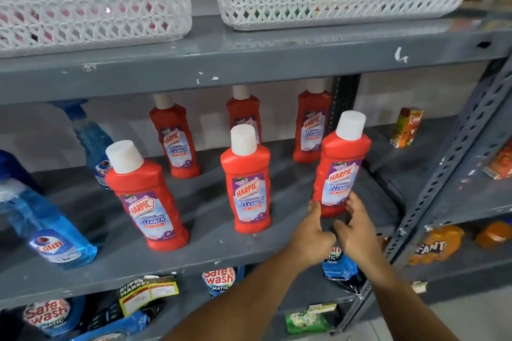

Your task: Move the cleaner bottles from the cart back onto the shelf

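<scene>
Both arms extended to the front right Harpic bottle (pixel 340 171) on the shelf (pixel 210 252), left hand (pixel 314 232) and right hand (pixel 357 230) loosely open, fingertips at its base

Grey metal rack (pixel 249 63), paint chipped; perforated upright (pixel 443 174) at right; white wall (pixel 401 97) behind; pale floor (pixel 476 318) lower right.

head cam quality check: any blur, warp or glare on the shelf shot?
Head view: wide-angle warp bows the shelf edge and leans the red bottles outward; both hands and the blue bottle at left are smeared, the baskets soft; lighting flat, a dull sheen on the shelf by the right basket, no hard shadows.
</scene>
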Demonstrator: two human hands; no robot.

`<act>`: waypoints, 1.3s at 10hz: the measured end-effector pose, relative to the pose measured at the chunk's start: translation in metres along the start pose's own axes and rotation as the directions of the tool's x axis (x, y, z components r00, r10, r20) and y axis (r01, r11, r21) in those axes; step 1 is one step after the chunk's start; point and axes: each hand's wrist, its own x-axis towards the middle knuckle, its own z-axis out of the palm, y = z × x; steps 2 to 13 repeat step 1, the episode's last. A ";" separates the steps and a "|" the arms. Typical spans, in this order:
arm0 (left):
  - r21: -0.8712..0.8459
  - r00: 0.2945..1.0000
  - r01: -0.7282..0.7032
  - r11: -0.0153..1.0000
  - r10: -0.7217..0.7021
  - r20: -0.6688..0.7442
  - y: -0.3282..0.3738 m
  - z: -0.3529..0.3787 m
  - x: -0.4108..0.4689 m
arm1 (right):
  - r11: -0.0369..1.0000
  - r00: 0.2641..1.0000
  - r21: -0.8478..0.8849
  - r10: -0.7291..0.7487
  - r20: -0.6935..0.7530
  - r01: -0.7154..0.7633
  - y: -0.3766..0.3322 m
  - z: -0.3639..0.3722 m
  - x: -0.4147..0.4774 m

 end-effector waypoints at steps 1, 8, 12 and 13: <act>-0.052 0.999 -0.031 0.998 0.031 -0.018 -0.011 0.002 0.015 | 0.998 0.999 0.031 -0.047 -0.019 0.048 -0.005 -0.001 0.006; -0.052 0.999 -0.031 0.998 0.031 -0.018 -0.011 0.002 0.015 | 0.998 0.999 0.031 -0.047 -0.019 0.048 -0.005 -0.001 0.006; -0.052 0.999 -0.031 0.998 0.031 -0.018 -0.011 0.002 0.015 | 0.998 0.999 0.031 -0.047 -0.019 0.048 -0.005 -0.001 0.006; -0.052 0.999 -0.031 0.998 0.031 -0.018 -0.011 0.002 0.015 | 0.998 0.999 0.031 -0.047 -0.019 0.048 -0.005 -0.001 0.006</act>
